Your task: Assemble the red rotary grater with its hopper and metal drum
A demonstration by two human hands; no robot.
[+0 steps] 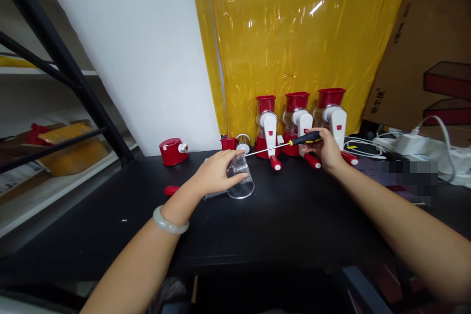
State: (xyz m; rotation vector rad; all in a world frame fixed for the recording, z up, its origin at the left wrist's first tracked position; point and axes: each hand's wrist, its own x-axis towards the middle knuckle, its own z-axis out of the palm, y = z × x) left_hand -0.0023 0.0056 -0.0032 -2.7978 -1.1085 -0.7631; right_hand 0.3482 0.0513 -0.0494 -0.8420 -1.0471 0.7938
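Bare forearms lie nearest the camera, the left forearm (136,265) wearing a pale bracelet (169,222) and the right forearm (397,211) coming in from the other side. Between the hands is the clear plastic part (243,187), with a round, flared rim, over the black table (287,228); whether that rim touches the tabletop, I cannot tell.

On the left of the clear part, the left hand (218,171) grips it between thumb and fingers, which are set apart across its narrower end. To the right of it, the right hand (323,149) pinches the black and yellow handle of a screwdriver (305,138). The metal shaft points left, its tip at the clear part beside the left fingertips; whether they touch is too small to see.

Just behind the clear part are a metal drum (243,140) and a small red piece (228,143). Behind it and to its right, 3 red and white rotary graters (270,127) stand upright in a row. Left of it lie a red base (173,153) and, nearer, a red grip (171,190). Well to its right is a white charger (408,143); behind everything hangs yellow sheeting (294,34).
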